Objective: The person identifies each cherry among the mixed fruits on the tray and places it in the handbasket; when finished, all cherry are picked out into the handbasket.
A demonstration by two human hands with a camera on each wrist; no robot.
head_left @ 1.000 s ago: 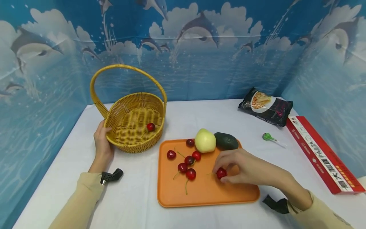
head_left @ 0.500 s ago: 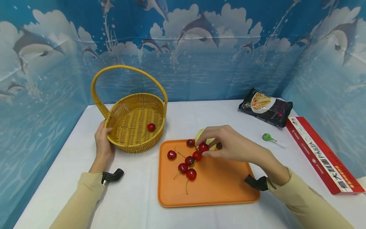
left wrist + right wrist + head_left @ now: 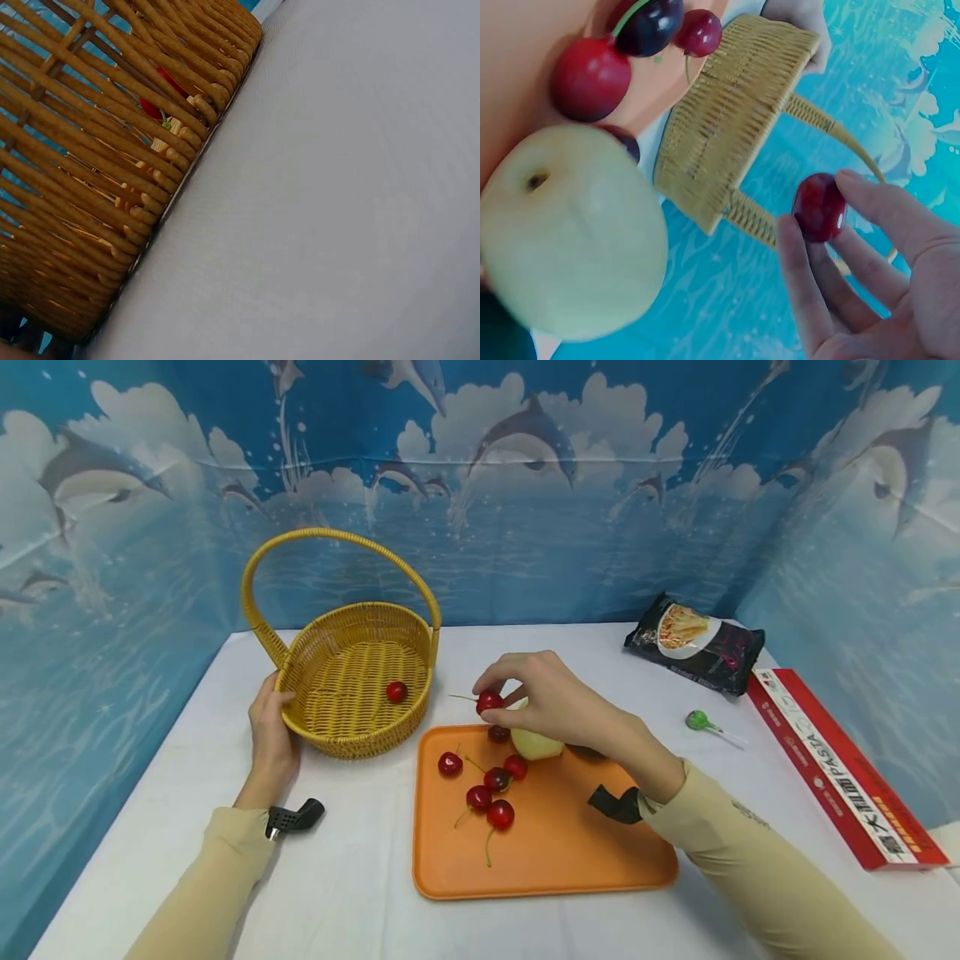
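Note:
Between thumb and fingers my right hand [image 3: 551,697] pinches a red cherry [image 3: 489,702], its stem pointing left, above the tray's far edge. In the right wrist view the same cherry [image 3: 820,208] sits at the fingertips. My left hand [image 3: 270,727] grips the left side of a yellow woven basket [image 3: 352,747], thumb over the rim. One cherry [image 3: 396,692] lies inside the basket. On the orange tray [image 3: 570,860] are several more cherries [image 3: 500,815], a pale yellow-green pear-like fruit [image 3: 534,745] and a dark green fruit [image 3: 588,752], both partly hidden by my right hand and arm.
At the back right lies a black food packet [image 3: 693,643]. A green lollipop [image 3: 697,720] is in front of it, and a long red pasta box [image 3: 847,768] runs along the right side. A dolphin-print curtain [image 3: 487,552] borders the white table [image 3: 352,860].
My right hand has lifted a cherry from the right part of the tray and carried it left and away, past the pale fruit. The left hand stays on the basket.

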